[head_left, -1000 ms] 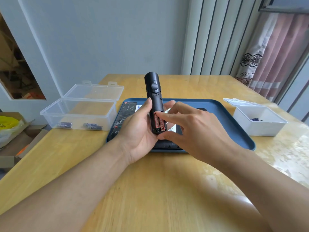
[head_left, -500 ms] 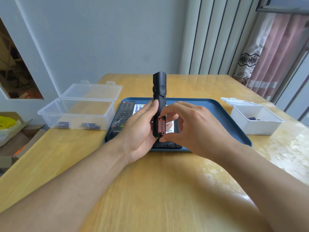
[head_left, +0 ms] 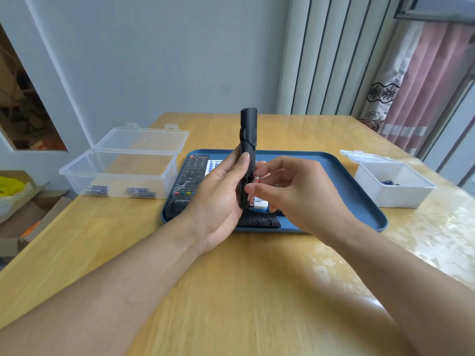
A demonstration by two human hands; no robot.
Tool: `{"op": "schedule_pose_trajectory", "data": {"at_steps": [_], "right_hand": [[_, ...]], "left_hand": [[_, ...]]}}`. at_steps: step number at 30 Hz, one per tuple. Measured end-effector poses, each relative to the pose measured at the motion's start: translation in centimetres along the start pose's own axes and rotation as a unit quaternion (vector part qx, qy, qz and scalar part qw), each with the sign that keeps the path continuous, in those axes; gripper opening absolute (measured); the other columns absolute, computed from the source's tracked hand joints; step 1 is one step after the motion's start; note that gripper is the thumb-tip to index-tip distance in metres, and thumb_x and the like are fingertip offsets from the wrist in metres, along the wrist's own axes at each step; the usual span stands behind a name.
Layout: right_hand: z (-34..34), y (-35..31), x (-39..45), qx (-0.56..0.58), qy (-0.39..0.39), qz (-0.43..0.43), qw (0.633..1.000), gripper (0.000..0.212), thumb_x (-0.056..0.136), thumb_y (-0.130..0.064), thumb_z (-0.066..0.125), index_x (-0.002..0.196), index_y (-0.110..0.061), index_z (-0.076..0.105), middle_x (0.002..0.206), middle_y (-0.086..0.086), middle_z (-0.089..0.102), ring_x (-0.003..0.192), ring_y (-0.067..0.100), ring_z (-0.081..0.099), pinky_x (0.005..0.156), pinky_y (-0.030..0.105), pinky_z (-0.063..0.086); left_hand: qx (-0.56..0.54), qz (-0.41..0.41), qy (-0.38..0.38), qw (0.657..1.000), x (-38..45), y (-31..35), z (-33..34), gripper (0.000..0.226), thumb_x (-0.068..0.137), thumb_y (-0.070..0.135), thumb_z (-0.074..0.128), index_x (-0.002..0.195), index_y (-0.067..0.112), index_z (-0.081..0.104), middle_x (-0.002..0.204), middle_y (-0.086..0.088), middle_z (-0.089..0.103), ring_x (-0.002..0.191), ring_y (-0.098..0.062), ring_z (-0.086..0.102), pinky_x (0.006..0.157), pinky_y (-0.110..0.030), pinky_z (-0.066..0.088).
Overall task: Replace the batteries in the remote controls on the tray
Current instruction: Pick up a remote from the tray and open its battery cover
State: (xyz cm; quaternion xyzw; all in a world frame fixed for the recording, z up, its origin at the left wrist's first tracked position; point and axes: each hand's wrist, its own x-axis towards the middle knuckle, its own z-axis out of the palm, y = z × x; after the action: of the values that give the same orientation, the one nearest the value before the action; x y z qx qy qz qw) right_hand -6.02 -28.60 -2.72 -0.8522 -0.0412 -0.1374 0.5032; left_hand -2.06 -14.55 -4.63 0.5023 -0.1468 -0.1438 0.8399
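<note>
At far left a clear box (head_left: 120, 173) stands open on the table (head_left: 257, 291), blue batteries (head_left: 99, 190) lying inside along its near wall. Beside it, on the blue tray (head_left: 354, 199), we see a long black remote (head_left: 189, 182) lying face up, with a white remote (head_left: 214, 164) just behind the hands and a black cover (head_left: 259, 221) at the tray's near edge. Our left hand (head_left: 218, 199) grips a slim black remote (head_left: 247, 150) upright above the tray, thumb along its side; it now shows us its edge, where half a second ago its open back faced us. Our right hand (head_left: 295, 191) pinches a red battery (head_left: 256, 179) at the remote's lower end, fingers curled; the pair of red cells seen squarely before is now mostly hidden. At right a white box (head_left: 393, 186) sits open, dark batteries (head_left: 386, 182) inside.
</note>
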Motion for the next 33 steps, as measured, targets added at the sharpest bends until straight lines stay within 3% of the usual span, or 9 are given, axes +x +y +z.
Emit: {"op": "schedule_pose_trajectory", "data": {"at_steps": [4,9,12,14,17,21,24,27,33], "right_hand": [[-0.8,-0.2,0.6,0.211,0.006,0.077,0.974,0.014,0.089,-0.015,0.07,0.101,-0.017,0.076,0.079,-0.002,0.074,0.068,0.012,0.059,0.047,0.02,0.032],[-1.6,-0.2,1.2,0.412,-0.087,0.201,0.884,0.026,0.094,-0.009,0.049,0.112,-0.01,0.068,0.081,0.004,0.059,0.061,0.014,0.052,0.036,0.02,0.029],[-1.1,0.0,0.7,0.302,-0.108,0.148,0.935,0.018,0.096,-0.011,0.054,0.098,-0.014,0.072,0.068,-0.002,0.049,0.05,0.011,0.033,0.039,0.02,0.024],[-0.7,0.4,0.3,0.044,-0.075,0.007,0.996,0.012,0.094,-0.021,0.065,0.092,-0.026,0.077,0.058,-0.014,0.043,0.048,0.008,0.033,0.046,0.018,0.028],[0.1,1.1,0.0,-0.215,-0.045,-0.177,0.959,0.004,0.085,-0.039,0.075,0.089,-0.041,0.077,0.07,-0.018,0.062,0.063,0.007,0.055,0.059,0.026,0.043],[0.4,1.6,0.1,-0.166,-0.03,-0.225,0.96,0.009,0.083,-0.039,0.079,0.092,-0.039,0.079,0.087,-0.017,0.07,0.075,0.005,0.064,0.067,0.034,0.052],[0.2,1.4,0.0,-0.179,-0.029,-0.24,0.954,0.011,0.082,-0.037,0.08,0.093,-0.041,0.079,0.085,-0.021,0.067,0.069,-0.004,0.059,0.061,0.027,0.043],[0.0,1.1,-0.1,-0.218,-0.042,-0.247,0.943,0.011,0.083,-0.038,0.079,0.093,-0.043,0.079,0.08,-0.028,0.059,0.066,-0.016,0.052,0.057,0.019,0.03],[-0.4,0.9,0.1,-0.249,-0.062,-0.224,0.94,0.013,0.082,-0.043,0.078,0.095,-0.048,0.077,0.08,-0.038,0.055,0.07,-0.017,0.051,0.06,0.018,0.033]], "left_hand": [[-0.034,-0.001,0.07,0.997,0.2,0.4,-0.1,0.033,0.104,0.032,0.05,0.127,0.011,0.062,0.096,-0.006,0.071,0.086,-0.018,0.071,0.089,-0.03,0.058],[-0.059,-0.032,0.116,0.991,0.5,0.9,-0.3,0.041,0.1,0.041,0.055,0.118,0.006,0.066,0.093,-0.011,0.074,0.109,-0.028,0.072,0.102,-0.041,0.054],[-0.03,-0.061,0.088,0.994,0.3,0.9,-0.2,0.043,0.102,0.044,0.05,0.124,0.01,0.065,0.11,-0.009,0.076,0.108,-0.023,0.072,0.102,-0.038,0.053],[-0.022,-0.075,0.076,0.994,0.2,0.9,-0.2,0.043,0.103,0.045,0.047,0.121,0.012,0.067,0.106,-0.005,0.076,0.094,-0.016,0.074,0.089,-0.03,0.057],[-0.038,-0.085,0.089,0.992,0.0,1.1,-0.1,0.043,0.101,0.044,0.052,0.114,0.007,0.071,0.096,-0.006,0.071,0.073,-0.016,0.07,0.056,-0.025,0.056],[-0.038,-0.094,0.071,0.992,-0.2,1.2,0.0,0.044,0.101,0.043,0.053,0.114,0.004,0.069,0.088,-0.006,0.068,0.061,-0.014,0.067,0.045,-0.02,0.049],[-0.027,-0.1,0.055,0.993,-0.1,0.9,-0.1,0.04,0.101,0.043,0.053,0.115,0.01,0.07,0.084,-0.001,0.068,0.059,-0.01,0.064,0.044,-0.019,0.046],[-0.018,-0.11,0.045,0.993,-0.1,0.8,-0.3,0.044,0.101,0.043,0.054,0.125,0.009,0.068,0.098,-0.005,0.068,0.062,-0.011,0.062,0.044,-0.02,0.044],[0.001,-0.118,0.022,0.993,0.1,0.6,-0.6,0.051,0.102,0.038,0.052,0.139,0.004,0.057,0.122,-0.013,0.059,0.088,-0.02,0.058,0.057,-0.024,0.045]]}}
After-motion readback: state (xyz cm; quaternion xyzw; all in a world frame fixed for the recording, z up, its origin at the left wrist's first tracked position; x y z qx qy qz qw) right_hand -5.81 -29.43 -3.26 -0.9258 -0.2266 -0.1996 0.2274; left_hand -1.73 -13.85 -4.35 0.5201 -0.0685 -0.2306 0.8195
